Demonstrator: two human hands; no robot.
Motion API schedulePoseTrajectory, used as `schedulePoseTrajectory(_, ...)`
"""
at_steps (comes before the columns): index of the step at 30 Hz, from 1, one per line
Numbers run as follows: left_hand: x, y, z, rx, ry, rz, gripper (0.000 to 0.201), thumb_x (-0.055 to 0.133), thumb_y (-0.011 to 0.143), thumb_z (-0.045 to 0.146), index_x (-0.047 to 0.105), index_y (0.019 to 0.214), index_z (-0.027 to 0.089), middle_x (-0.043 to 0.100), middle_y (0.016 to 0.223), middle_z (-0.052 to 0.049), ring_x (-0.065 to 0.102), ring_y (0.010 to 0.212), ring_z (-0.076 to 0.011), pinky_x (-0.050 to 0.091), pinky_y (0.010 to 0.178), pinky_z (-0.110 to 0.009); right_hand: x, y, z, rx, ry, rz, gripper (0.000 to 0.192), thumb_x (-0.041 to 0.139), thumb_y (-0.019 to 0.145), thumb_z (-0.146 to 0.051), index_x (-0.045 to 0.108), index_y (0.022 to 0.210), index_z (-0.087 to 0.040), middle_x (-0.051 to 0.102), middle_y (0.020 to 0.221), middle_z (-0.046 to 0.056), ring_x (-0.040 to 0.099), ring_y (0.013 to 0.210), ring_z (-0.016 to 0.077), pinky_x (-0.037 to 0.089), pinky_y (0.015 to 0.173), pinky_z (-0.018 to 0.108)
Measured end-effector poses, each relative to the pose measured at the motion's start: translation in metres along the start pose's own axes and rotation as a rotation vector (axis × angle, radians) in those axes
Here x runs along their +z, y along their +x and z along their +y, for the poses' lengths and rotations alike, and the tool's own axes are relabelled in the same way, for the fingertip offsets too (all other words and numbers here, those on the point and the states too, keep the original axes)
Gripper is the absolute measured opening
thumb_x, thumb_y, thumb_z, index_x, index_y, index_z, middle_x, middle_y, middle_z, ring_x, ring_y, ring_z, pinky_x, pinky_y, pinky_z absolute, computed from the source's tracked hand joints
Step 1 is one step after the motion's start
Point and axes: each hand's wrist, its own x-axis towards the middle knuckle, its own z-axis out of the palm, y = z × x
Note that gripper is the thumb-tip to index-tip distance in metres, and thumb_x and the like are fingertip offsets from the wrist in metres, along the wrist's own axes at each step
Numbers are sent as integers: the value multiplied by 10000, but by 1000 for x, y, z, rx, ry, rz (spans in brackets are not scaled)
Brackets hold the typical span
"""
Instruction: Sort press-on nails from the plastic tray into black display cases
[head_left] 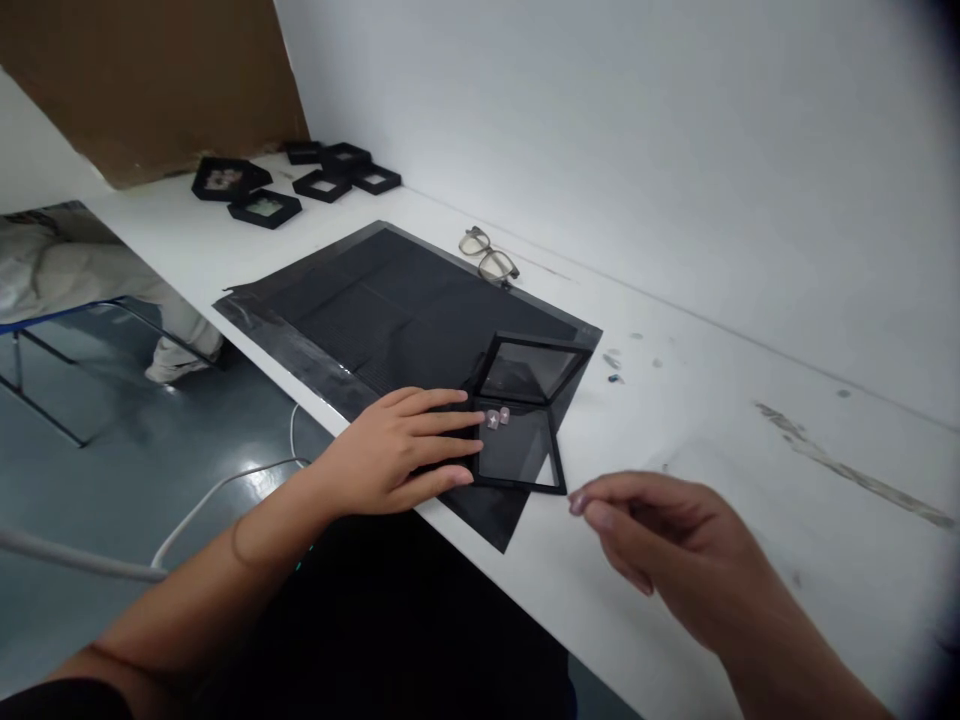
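Note:
A black hinged display case (560, 465) with clear windows lies opened on a black sheet (390, 290), its lid tilted up at the back. Two small pinkish false nails (493, 420), one with a pale star, rest inside near the left edge. My left hand (397, 450) lies flat with fingers stretched out, fingertips touching the case's left side. Just right of the case's near corner, my right hand (660, 540) pinches a small glossy pinkish piece (577, 502) between thumb and forefinger. Most of that piece is hidden, but it resembles the false nails.
Eyeglasses (489, 256) lie behind the sheet. Several black frames (266, 208) are grouped at the far left. Small bits, one a blue piece (615, 379), and a strip of tape residue (855, 467) mark the white table (585, 600). A person's leg (97, 270) shows by a chair.

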Motion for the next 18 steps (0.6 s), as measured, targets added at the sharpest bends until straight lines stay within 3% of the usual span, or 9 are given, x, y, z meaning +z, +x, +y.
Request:
schedulePoseTrajectory(4, 2, 1, 0, -9, -24, -23, 317, 516, 1015, 383, 694, 1215, 212, 690, 1321, -24, 542, 1369, -253, 477, 1063, -403, 3, 36, -11, -92, -242, -18, 390, 729, 797, -571, 739, 895, -194, 519, 535, -20, 413, 451, 91, 340, 414, 223)
schedulePoseTrajectory(8, 4, 0, 0, -28, -37, -35, 333, 511, 1014, 409, 687, 1213, 208, 700, 1304, -38, 547, 1363, -254, 470, 1058, -402, 9, 63, 1, -85, -402, -44, 388, 668, 849, -551, 739, 929, -178, 587, 633, 13, 451, 499, 102, 351, 438, 229)
schedulePoseTrajectory(18, 7, 0, 1, 3, -16, 10, 331, 559, 995, 426, 691, 1204, 205, 724, 1257, -30, 617, 1264, -233, 477, 1008, -366, 20, 60, 5, -119, -445, 70, 299, 651, 883, -470, 670, 970, -185, 393, 534, -69, 333, 459, 86, 280, 446, 243)
